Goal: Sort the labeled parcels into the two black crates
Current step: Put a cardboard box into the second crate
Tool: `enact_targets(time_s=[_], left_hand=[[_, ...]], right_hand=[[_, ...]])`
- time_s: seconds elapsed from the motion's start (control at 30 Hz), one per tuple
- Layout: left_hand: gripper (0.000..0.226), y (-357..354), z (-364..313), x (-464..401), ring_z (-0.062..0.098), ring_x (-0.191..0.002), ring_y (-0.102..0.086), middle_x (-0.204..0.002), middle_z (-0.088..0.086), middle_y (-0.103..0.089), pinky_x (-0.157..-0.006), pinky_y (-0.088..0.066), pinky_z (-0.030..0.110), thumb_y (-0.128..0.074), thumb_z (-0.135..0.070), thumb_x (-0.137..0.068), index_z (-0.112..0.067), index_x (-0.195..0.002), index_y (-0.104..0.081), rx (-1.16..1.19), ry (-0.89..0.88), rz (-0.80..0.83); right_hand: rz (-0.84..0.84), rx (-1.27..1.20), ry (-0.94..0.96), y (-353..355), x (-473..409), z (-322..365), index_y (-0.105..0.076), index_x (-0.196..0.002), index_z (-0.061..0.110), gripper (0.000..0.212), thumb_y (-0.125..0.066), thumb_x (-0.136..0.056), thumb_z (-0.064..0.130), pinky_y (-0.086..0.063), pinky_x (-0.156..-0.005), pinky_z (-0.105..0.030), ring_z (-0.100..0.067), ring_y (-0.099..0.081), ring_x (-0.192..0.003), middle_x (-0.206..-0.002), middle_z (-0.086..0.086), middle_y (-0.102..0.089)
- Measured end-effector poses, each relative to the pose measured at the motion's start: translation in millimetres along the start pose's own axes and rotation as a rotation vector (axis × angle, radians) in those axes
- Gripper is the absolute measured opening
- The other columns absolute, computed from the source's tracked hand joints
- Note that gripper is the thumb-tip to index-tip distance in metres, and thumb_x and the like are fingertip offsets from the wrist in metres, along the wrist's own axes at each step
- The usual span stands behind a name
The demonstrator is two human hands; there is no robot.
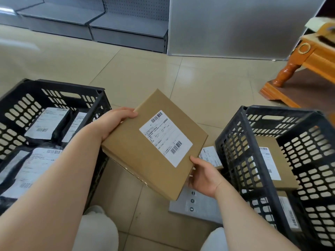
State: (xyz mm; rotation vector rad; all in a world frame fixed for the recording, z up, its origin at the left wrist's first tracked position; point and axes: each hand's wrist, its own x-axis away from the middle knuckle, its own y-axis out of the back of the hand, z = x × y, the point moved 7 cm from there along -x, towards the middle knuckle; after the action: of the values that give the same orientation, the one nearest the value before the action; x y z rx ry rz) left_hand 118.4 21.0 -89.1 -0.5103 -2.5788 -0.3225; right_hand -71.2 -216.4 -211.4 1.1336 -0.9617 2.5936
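Observation:
I hold a flat brown cardboard parcel (154, 144) with a white shipping label, tilted, in the air between the two black crates. My left hand (116, 122) grips its upper left edge, thumb on top. My right hand (204, 175) grips its lower right edge from below. The left black crate (59, 91) holds several black bag parcels with white labels. The right black crate (233, 138) holds brown cardboard parcels with labels.
Another labeled brown parcel (210, 156) and a flat grey packet (203, 205) lie on the tiled floor by the right crate. Grey shelving (126, 31) and a grey panel stand at the back. A wooden furniture leg (284, 73) is at the right. My knees are below.

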Motion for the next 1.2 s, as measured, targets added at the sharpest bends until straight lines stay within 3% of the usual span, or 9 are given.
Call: enact_targets(time_s=[0.1,0.2,0.3,0.4,0.5,0.63,0.83,0.97,1.2], left_hand=[[0.041,-1,-22,-1,0.025,-0.093,-0.072,-0.105,0.003,-0.075,-0.082,-0.057,0.038,-0.075,-0.048,-0.07,-0.031,-0.107,-0.074,-0.129,-0.027,-0.034],[0.023,-12,-49,-2,0.02,-0.093,-0.07,-0.102,-0.003,-0.073,-0.088,-0.055,0.035,-0.061,-0.048,-0.089,-0.031,-0.097,-0.073,-0.338,-0.087,-0.094],[0.034,-28,-75,-6,0.023,-0.111,-0.062,-0.122,-0.001,-0.067,-0.1,-0.047,0.036,-0.043,-0.047,-0.098,-0.033,-0.119,-0.066,-0.605,-0.172,-0.199],[0.043,-59,-100,-6,0.03,-0.121,-0.054,-0.136,0.003,-0.058,-0.09,-0.04,0.033,-0.033,-0.044,-0.103,-0.028,-0.139,-0.049,-0.796,-0.289,-0.276],[0.045,-97,-113,-5,0.032,-0.12,-0.054,-0.136,0.006,-0.057,-0.084,-0.037,0.033,-0.03,-0.043,-0.104,-0.026,-0.145,-0.039,-0.835,-0.401,-0.26],[0.048,-137,-126,6,0.033,-0.125,-0.05,-0.141,0.006,-0.052,-0.099,-0.04,0.041,-0.031,-0.041,-0.103,-0.022,-0.148,-0.033,-0.8,-0.556,-0.318],[0.058,-202,-116,33,0.029,-0.151,-0.01,-0.16,0.005,-0.026,-0.12,-0.002,0.053,-0.041,-0.04,-0.099,-0.019,-0.152,-0.03,-0.891,-0.783,-0.485],[0.062,-247,-100,42,0.027,-0.152,-0.003,-0.164,0.006,-0.014,-0.121,0.001,0.054,-0.041,-0.04,-0.099,-0.021,-0.155,-0.022,-0.886,-0.811,-0.394],[0.077,-361,-24,52,0.027,-0.152,0.004,-0.166,0.004,0.006,-0.122,-0.004,0.052,-0.035,-0.062,-0.097,-0.028,-0.158,-0.002,-0.823,-0.534,0.133]], right_hand=[[0.04,0.072,0.028,-2,11,27,-0.064,-0.127,0.015,0.047,-0.071,-0.082,0.029,-0.055,-0.082,-0.04,-0.025,-0.066,-0.091,-0.102,-0.006,-0.07],[0.018,0.171,0.061,-4,24,59,-0.065,-0.123,0.014,0.046,-0.07,-0.081,0.029,-0.058,-0.08,-0.041,-0.025,-0.069,-0.089,-0.1,-0.006,-0.072],[-0.016,0.282,0.096,-3,38,91,-0.063,-0.128,0.013,0.053,-0.072,-0.079,0.031,-0.057,-0.086,-0.044,-0.028,-0.068,-0.1,-0.109,-0.008,-0.071],[-0.048,0.383,0.13,10,60,125,-0.064,-0.126,0.016,0.049,-0.072,-0.081,0.032,-0.053,-0.098,-0.047,-0.031,-0.064,-0.115,-0.123,-0.01,-0.07],[-0.108,0.439,0.191,32,92,159,-0.065,-0.123,0.021,0.043,-0.069,-0.082,0.033,-0.053,-0.096,-0.046,-0.026,-0.065,-0.113,-0.121,-0.007,-0.071],[-0.19,0.431,0.312,57,131,187,-0.066,-0.12,0.023,0.036,-0.065,-0.086,0.032,-0.055,-0.092,-0.043,-0.022,-0.066,-0.109,-0.117,-0.004,-0.072],[-0.336,0.198,0.406,113,162,160,-0.063,-0.126,0.018,0.039,-0.067,-0.088,0.026,-0.062,-0.072,-0.031,-0.018,-0.072,-0.092,-0.105,-0.001,-0.073],[-0.435,-0.048,0.447,147,177,147,-0.059,-0.131,0.019,0.056,-0.074,-0.079,0.033,-0.061,-0.068,-0.032,-0.03,-0.067,-0.107,-0.126,-0.01,-0.057],[-0.574,-0.415,0.551,194,187,124,-0.047,-0.138,0.019,0.059,-0.068,-0.089,0.044,-0.061,-0.068,-0.034,-0.042,-0.061,-0.114,-0.129,-0.021,-0.055]])
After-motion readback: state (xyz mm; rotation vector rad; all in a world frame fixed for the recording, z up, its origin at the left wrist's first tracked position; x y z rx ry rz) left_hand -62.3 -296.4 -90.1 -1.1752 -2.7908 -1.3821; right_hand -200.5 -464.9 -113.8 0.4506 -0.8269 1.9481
